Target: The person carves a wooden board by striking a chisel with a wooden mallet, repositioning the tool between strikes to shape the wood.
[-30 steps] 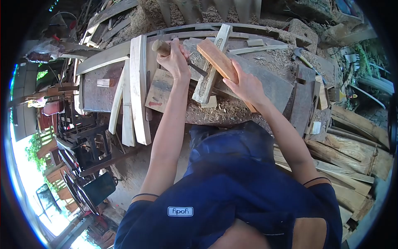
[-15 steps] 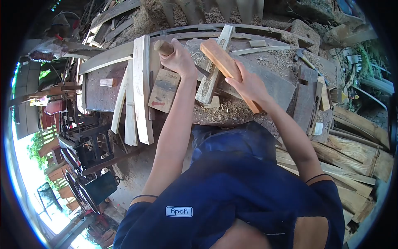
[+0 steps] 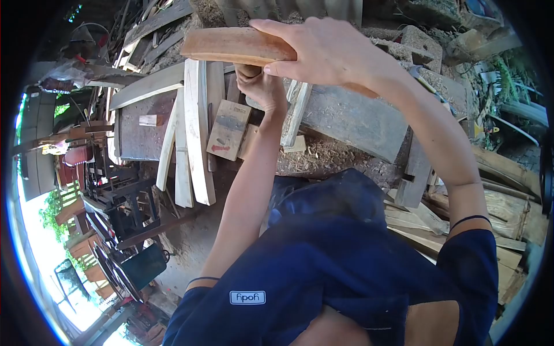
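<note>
My right hand (image 3: 334, 52) is closed around one end of a reddish-brown wooden block (image 3: 231, 45), which lies crosswise over my left hand in this view. Below it, my left hand (image 3: 266, 92) is wrapped in a fist around the wooden handle of a chisel (image 3: 248, 70). The block hides the handle's top, and the chisel's blade is out of sight behind my hand. A pale wooden bar (image 3: 295, 112) sits on the bench just right of my left wrist, its upper part covered by my right hand and the block.
Left of my left arm lie a flat wood piece with a red mark (image 3: 229, 130), long pale boards (image 3: 199, 132) and a small offcut (image 3: 151, 120). A grey board (image 3: 352, 121) and wood shavings (image 3: 329, 153) are on the right. A hammer (image 3: 424, 81) rests farther right.
My right hand has swung the wooden block up and left, from beside the pale bar to over the chisel handle. My left hand has shifted slightly right, still holding the chisel.
</note>
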Available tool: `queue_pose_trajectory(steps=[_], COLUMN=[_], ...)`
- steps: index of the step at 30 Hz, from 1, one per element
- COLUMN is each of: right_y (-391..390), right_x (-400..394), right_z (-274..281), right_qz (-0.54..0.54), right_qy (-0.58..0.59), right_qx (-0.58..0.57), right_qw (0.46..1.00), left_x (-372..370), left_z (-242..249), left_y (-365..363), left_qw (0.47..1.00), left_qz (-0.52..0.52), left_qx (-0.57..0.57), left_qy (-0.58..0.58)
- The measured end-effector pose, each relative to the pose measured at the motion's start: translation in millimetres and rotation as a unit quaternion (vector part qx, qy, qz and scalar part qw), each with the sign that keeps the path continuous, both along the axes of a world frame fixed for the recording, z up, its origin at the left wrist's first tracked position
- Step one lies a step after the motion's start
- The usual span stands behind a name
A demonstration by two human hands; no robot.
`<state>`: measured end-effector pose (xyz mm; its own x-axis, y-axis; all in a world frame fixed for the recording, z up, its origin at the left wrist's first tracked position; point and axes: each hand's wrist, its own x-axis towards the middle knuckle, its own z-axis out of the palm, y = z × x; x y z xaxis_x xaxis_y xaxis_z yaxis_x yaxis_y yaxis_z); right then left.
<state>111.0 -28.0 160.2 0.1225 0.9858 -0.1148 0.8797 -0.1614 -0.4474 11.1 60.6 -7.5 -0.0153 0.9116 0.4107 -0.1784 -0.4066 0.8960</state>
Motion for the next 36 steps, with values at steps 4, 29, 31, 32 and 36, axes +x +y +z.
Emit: queue_pose_trajectory(steps=[4, 29, 31, 32, 36], right_y=[-7, -116, -115, -113, -118], right_x=[-5, -22, -24, -24, -26], right_z=[5, -181, -185, -185, -190], right_qz=[-0.003, -0.221, -0.217, -0.220, -0.227], right_qy=[0.062, 0.071, 0.083, 0.085, 0.087], right_qx=[0.307, -0.064, -0.066, -0.064, -0.053], right_qw=[0.950, 0.971, 0.970, 0.970, 0.969], left_x=[4, -30, -35, -35, -38], left_z=[-6, 17, 19, 19, 36], left_y=[-8, 46, 46, 46, 56], left_qw=[0.996, 0.847, 0.800, 0.831, 0.873], left_qz=[-0.016, -0.456, -0.514, -0.490, -0.420], left_qx=[-0.081, -0.264, -0.292, -0.248, -0.246], left_qy=[-0.028, -0.070, 0.099, 0.093, -0.041])
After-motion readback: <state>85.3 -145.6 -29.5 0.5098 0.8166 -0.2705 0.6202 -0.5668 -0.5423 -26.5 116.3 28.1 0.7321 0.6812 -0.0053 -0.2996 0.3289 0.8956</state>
